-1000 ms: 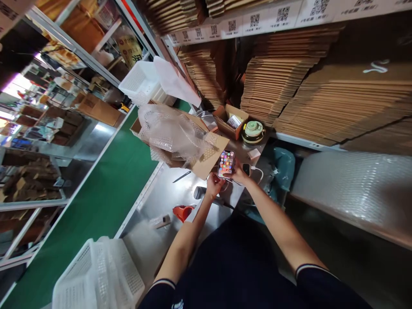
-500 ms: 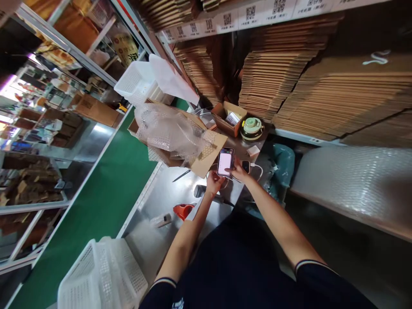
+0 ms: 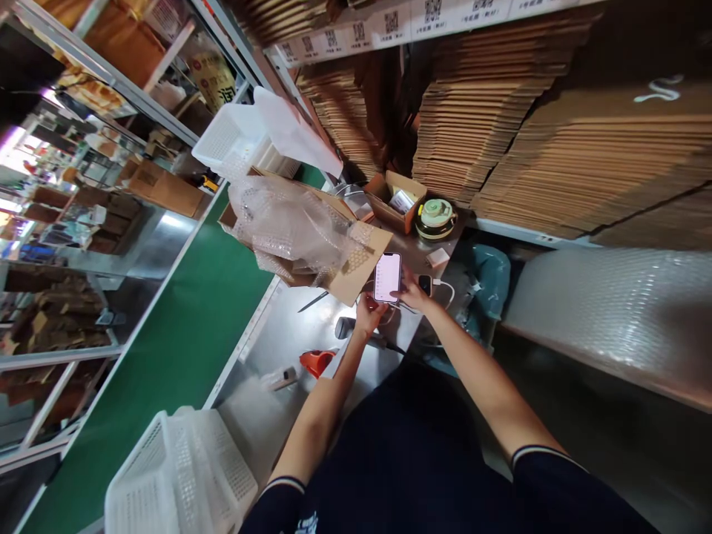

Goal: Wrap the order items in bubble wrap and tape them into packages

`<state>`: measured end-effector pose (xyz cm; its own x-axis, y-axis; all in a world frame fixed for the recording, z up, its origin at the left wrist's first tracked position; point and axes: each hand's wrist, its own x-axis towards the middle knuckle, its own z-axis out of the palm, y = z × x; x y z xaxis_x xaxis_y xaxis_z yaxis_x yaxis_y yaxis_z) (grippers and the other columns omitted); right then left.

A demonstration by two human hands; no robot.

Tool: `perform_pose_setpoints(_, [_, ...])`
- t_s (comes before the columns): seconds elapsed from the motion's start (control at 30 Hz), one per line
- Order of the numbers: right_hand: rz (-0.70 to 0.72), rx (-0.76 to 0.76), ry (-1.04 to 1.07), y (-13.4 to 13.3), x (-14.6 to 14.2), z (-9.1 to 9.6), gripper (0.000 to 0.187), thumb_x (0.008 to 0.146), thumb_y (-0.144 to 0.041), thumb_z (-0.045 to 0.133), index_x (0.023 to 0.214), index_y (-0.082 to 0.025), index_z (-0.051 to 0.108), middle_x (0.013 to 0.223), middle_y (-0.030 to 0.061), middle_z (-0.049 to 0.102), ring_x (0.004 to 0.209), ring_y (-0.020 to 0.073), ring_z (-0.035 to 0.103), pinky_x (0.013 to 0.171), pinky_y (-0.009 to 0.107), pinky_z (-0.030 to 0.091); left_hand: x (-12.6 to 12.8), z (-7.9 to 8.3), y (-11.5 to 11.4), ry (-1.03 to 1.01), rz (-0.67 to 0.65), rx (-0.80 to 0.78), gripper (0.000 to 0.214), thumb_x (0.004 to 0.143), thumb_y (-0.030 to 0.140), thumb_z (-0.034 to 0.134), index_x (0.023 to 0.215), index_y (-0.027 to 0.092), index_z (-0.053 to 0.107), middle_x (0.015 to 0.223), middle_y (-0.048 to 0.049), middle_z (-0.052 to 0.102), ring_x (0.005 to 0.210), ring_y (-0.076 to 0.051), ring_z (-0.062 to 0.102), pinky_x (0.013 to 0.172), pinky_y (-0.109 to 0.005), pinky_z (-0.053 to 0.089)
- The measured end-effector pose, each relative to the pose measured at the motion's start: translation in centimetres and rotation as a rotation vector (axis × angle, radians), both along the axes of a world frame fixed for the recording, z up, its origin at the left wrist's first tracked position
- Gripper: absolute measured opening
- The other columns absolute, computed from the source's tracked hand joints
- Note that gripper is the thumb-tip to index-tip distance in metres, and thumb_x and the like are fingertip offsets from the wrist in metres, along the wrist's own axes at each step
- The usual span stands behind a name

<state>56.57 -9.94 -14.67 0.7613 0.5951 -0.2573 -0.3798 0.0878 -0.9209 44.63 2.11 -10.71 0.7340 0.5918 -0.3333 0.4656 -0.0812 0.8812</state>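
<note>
A smartphone (image 3: 388, 277) with a bright white screen is held above the metal worktable (image 3: 289, 341). My left hand (image 3: 368, 314) grips its lower left edge from below. My right hand (image 3: 412, 295) holds its right side, thumb on the screen. A white cable (image 3: 445, 285) runs from near my right hand, beside a small dark device (image 3: 425, 285). Just beyond the phone lies an open cardboard box (image 3: 356, 271) heaped with bubble wrap (image 3: 289, 222).
On the table lie a black handheld scanner (image 3: 348, 328), a red tape dispenser (image 3: 314, 363) and a pen (image 3: 312, 302). White baskets (image 3: 183, 475) sit near left and at the far end. A green conveyor belt (image 3: 183, 326) runs left. Flat cardboard stacks (image 3: 556, 141) fill the shelves; bubble wrap roll (image 3: 606, 311) right.
The phone screen went from a colourful icon page to a pinkish page to a white page. Both hands kept their hold and shifted only slightly with the view.
</note>
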Motion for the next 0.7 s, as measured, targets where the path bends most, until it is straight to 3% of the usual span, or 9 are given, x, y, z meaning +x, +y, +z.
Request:
perform_pose_setpoints(0.17, [0.089,0.001,0.017,-0.3,0.3,-0.4,0.089,0.059,-0.017,0.076,0.145,-0.021,0.056,0.09,0.0004,0.078,0.07,0.0207,0.07,0.065,0.033,0.061,0.1,-0.1,0.3,0.006,0.029,-0.025,0.04,0.067,0.017,0.086,0.091,0.021,0.054,0.074,0.001,0.067,0.069,-0.016,0.066,0.069,-0.03,0.052])
perform_pose_setpoints(0.4, [0.173,0.085,0.091,-0.2,0.4,-0.6,0.102,0.051,-0.015,0.082,0.148,-0.023,0.053,0.104,0.0036,0.079,0.085,0.0229,0.074,0.077,0.033,0.063,0.0,-0.4,0.5,0.008,0.041,-0.04,0.04,0.066,0.019,0.087,0.088,0.022,0.054,0.071,0.0026,0.066,0.068,-0.015,0.065,0.07,-0.03,0.051])
perform_pose_setpoints(0.7, [0.119,0.062,0.131,-0.4,0.4,0.5,0.083,0.059,-0.014,0.069,0.141,-0.028,0.059,0.103,0.0009,0.079,0.086,0.022,0.073,0.078,0.034,0.063,0.0,0.4,0.3,-0.027,0.009,-0.022,0.038,0.066,0.022,0.087,0.086,0.022,0.055,0.072,0.0019,0.065,0.067,-0.016,0.064,0.069,-0.031,0.051])
